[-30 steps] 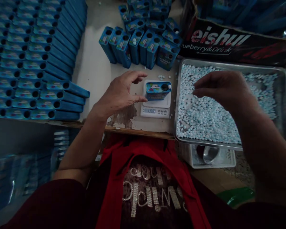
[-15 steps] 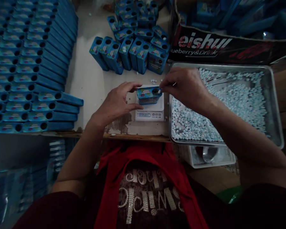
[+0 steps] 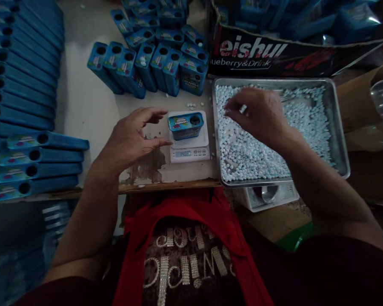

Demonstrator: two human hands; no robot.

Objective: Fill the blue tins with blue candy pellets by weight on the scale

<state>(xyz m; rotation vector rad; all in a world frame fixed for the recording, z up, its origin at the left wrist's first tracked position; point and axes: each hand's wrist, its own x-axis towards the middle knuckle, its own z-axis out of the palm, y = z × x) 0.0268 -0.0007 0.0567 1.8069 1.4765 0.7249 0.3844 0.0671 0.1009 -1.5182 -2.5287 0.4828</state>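
A blue candy box [image 3: 185, 126] lettered "Caramelo" stands on a small white digital scale [image 3: 191, 155], its round opening facing up. The display seems to read about 140.2. Beside the box, my left hand [image 3: 134, 134] is open, thumb and fingers spread toward its left end with a gap to it. My right hand [image 3: 258, 112] hovers over the metal tray [image 3: 340, 140] of pale blue and white candies [image 3: 258, 159]. Its fingers are curled together; a pale spot shows between them, but I cannot make out whether they hold a candy.
Several blue boxes [image 3: 161, 63] stand behind the scale, with loose candies [image 3: 191, 105] between. Rows of blue boxes [image 3: 25, 102] fill the left side. A black carton [image 3: 274, 55] of blue packs sits behind the tray. Below it is a white basket [image 3: 258, 204].
My right hand has moved from the box's opening to above the tray. My left hand stays beside the box, fingers apart. The display has risen from about 138.9. The view has shifted right.
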